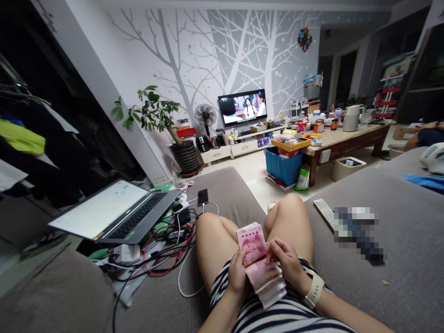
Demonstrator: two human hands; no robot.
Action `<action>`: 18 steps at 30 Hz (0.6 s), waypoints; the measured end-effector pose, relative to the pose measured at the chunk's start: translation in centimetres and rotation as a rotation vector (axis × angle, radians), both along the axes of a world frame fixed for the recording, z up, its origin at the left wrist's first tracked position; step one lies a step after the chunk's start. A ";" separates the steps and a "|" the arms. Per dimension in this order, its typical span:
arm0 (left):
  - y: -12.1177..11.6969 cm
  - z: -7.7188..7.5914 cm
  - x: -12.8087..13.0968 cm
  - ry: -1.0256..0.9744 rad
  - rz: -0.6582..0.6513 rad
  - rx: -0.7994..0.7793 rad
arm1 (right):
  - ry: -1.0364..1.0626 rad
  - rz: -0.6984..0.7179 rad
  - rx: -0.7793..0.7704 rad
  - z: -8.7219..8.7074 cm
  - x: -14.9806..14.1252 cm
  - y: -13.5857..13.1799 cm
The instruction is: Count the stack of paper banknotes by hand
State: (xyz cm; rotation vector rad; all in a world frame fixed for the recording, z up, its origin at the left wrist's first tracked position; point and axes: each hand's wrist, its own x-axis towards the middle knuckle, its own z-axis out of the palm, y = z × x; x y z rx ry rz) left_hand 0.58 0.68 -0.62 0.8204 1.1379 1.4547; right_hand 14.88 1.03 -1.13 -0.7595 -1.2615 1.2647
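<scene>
A stack of pink banknotes (252,238) is bent over above my lap, its upper part upright and its lower ends fanned out toward me. My left hand (237,272) grips the stack from the left side, thumb across the front. On the right, my right hand (287,262) has its fingers curled in at the bend, pinching the notes; its fingertips are partly hidden among them. A pale watch (315,289) is on my right wrist. Striped shorts (270,319) lie beneath the notes.
On the grey sofa (222,182), a laptop (135,215), tangled cables (173,245) and a phone (203,197) lie to my left. A remote control (324,212) rests right. Ahead stand a blue bin (282,166) and a loaded table (340,138). Part of another person (430,134) shows far right.
</scene>
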 end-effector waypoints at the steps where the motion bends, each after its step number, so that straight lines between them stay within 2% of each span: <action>1: -0.1 0.3 0.1 -0.065 -0.047 -0.005 | -0.015 0.009 -0.009 -0.1 0.0 0.0; 6: -0.6 1.3 0.6 -0.228 -0.129 -0.036 | -0.090 -0.113 -0.025 -0.4 0.0 0.6; 12: -0.5 1.0 0.6 -0.269 -0.206 -0.061 | -0.087 -0.146 -0.008 -0.5 0.0 1.0; 14: -0.4 1.0 0.6 -0.241 -0.174 -0.047 | -0.079 -0.133 -0.006 -0.4 0.1 0.9; 18: -0.2 1.0 0.5 -0.135 -0.025 -0.014 | -0.049 -0.102 -0.002 0.2 0.1 0.5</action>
